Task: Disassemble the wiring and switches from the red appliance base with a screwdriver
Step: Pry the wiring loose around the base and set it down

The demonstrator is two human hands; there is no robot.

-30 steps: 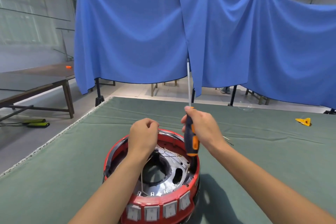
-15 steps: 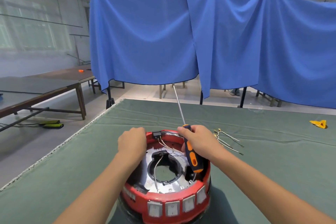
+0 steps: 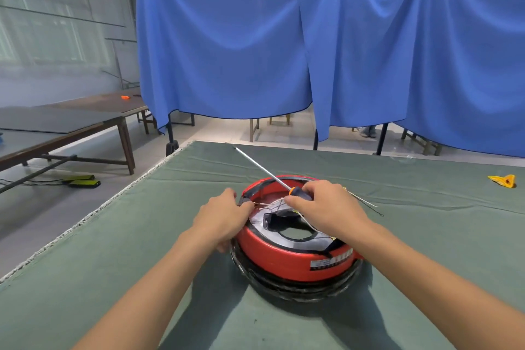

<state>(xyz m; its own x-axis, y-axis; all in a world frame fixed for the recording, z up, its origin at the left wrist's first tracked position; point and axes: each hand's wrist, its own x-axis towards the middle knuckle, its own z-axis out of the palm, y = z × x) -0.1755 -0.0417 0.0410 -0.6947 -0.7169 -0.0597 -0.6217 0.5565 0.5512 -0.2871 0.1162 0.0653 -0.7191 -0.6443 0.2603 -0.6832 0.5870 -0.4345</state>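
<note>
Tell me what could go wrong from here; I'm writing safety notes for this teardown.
1. The right hand grips the screwdriver while also pinching the wires; its long shaft points away over the table and could swing if a wire gives suddenly.
2. The left hand pulls at the rim of the red base, which looks tilted on the cloth and might slip or tip.
3. The thin wires look taut between the hands and may snap.

the appliance base was red with a black lower rim. the screwdriver had an orange-and-black handle and silver shaft. green cloth covered the table; blue drapes hung far behind.
</note>
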